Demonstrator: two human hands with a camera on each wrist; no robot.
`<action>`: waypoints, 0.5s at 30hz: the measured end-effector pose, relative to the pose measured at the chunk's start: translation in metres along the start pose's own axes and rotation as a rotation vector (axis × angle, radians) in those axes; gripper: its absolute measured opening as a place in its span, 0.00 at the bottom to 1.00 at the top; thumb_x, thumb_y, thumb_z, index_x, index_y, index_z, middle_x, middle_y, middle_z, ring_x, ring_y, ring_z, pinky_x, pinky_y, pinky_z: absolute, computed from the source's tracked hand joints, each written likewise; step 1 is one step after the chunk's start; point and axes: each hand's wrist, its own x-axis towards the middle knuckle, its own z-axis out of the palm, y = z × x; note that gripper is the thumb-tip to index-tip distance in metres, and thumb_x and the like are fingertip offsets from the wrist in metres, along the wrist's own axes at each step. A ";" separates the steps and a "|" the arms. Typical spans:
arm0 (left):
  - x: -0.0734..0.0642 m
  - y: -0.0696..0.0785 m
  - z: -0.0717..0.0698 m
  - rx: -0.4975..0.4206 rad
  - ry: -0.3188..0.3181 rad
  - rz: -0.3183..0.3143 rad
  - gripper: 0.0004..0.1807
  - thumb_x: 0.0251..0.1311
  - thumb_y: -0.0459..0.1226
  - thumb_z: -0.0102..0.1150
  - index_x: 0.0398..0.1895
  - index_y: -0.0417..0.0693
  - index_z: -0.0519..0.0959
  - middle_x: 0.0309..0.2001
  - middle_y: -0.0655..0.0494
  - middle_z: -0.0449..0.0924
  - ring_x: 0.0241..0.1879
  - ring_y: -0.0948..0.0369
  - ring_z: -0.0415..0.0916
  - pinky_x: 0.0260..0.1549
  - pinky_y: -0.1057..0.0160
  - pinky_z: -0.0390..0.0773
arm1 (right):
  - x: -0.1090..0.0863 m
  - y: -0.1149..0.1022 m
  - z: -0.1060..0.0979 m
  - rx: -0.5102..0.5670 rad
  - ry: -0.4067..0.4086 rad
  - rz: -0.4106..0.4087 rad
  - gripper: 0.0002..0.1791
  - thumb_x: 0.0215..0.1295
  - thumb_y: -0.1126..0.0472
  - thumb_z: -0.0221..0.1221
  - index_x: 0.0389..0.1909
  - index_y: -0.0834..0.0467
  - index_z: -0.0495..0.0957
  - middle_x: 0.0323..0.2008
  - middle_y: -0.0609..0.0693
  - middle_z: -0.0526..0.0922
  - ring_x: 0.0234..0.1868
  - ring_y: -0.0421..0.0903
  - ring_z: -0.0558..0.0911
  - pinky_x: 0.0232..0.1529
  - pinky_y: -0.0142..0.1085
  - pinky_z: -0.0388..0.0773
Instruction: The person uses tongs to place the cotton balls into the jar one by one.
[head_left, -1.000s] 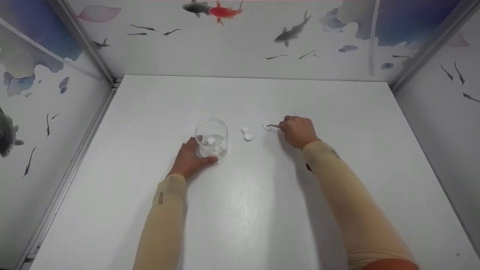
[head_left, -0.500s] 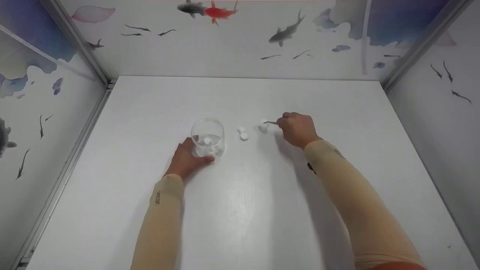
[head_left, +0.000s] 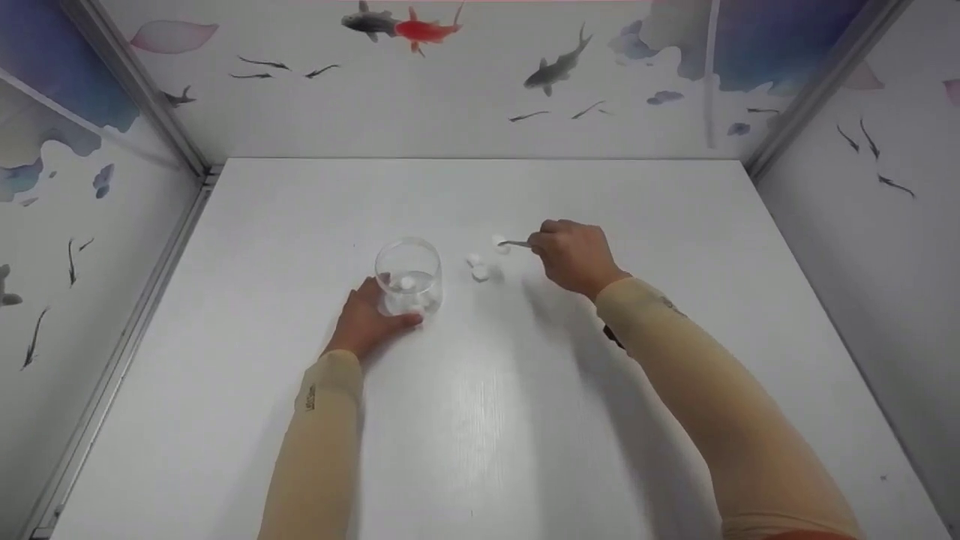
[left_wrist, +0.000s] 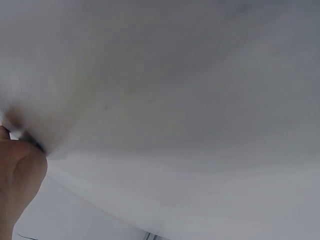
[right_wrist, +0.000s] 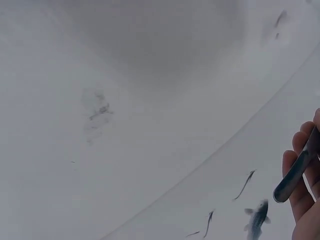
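Observation:
My left hand (head_left: 367, 322) grips a clear glass cup (head_left: 409, 259) low down, thumb on the near side and fingers round the left. Several white cotton balls (head_left: 407, 283) lie inside it. My right hand (head_left: 576, 255) holds metal tweezers (head_left: 516, 243), whose tip points left with a white cotton ball (head_left: 501, 244) at it, raised over the table. Between this ball and the cup, a small cluster of cotton balls (head_left: 480, 273) rests on the table. In the right wrist view, the rounded rear end of the tweezers (right_wrist: 289, 185) sticks out past my curled fingers.
The white table (head_left: 450, 420) is walled on three sides by panels printed with fish. The back panel (head_left: 450, 112) meets the table beyond the cup. Metal frame posts (head_left: 825, 90) stand at the corners.
My right hand has lifted the cotton ball off the table with the tweezers and carried it left, nearer the cup. The left hand keeps its grip. The head view has shifted slightly.

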 end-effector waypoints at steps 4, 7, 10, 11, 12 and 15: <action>0.000 0.001 -0.001 -0.001 -0.009 -0.013 0.63 0.43 0.62 0.75 0.79 0.48 0.54 0.76 0.45 0.54 0.76 0.46 0.43 0.75 0.50 0.35 | 0.010 -0.012 -0.004 0.016 0.024 -0.032 0.07 0.67 0.66 0.63 0.41 0.56 0.88 0.32 0.50 0.84 0.32 0.47 0.84 0.28 0.40 0.84; -0.001 0.003 -0.002 -0.005 -0.015 -0.025 0.63 0.43 0.62 0.75 0.79 0.49 0.53 0.77 0.46 0.53 0.77 0.47 0.41 0.75 0.51 0.34 | 0.017 -0.022 -0.006 0.033 0.055 -0.075 0.07 0.66 0.66 0.63 0.41 0.56 0.88 0.32 0.50 0.84 0.31 0.46 0.84 0.27 0.40 0.84; -0.003 0.004 -0.003 -0.010 -0.023 -0.039 0.63 0.45 0.62 0.75 0.79 0.48 0.51 0.78 0.45 0.50 0.77 0.47 0.39 0.75 0.51 0.34 | 0.023 -0.032 -0.008 0.052 0.093 -0.112 0.06 0.66 0.66 0.64 0.40 0.56 0.88 0.32 0.49 0.84 0.31 0.46 0.84 0.26 0.40 0.84; -0.004 0.005 -0.003 -0.010 -0.026 -0.046 0.64 0.45 0.62 0.74 0.80 0.47 0.50 0.78 0.45 0.49 0.77 0.46 0.37 0.75 0.50 0.35 | 0.025 -0.035 -0.009 0.055 0.104 -0.120 0.06 0.66 0.66 0.64 0.40 0.56 0.88 0.31 0.49 0.84 0.30 0.46 0.84 0.25 0.40 0.84; -0.004 0.005 -0.003 -0.010 -0.029 -0.053 0.64 0.45 0.62 0.74 0.80 0.47 0.50 0.78 0.44 0.48 0.77 0.45 0.36 0.75 0.50 0.35 | 0.028 -0.039 -0.009 0.057 0.113 -0.126 0.05 0.65 0.65 0.65 0.39 0.56 0.88 0.31 0.49 0.84 0.30 0.46 0.84 0.25 0.40 0.84; -0.005 0.007 -0.002 -0.008 -0.031 -0.064 0.64 0.45 0.62 0.74 0.80 0.48 0.49 0.78 0.44 0.46 0.77 0.45 0.35 0.75 0.48 0.36 | 0.034 -0.049 -0.010 0.066 0.129 -0.137 0.05 0.66 0.65 0.65 0.39 0.56 0.88 0.31 0.48 0.84 0.30 0.45 0.84 0.25 0.39 0.83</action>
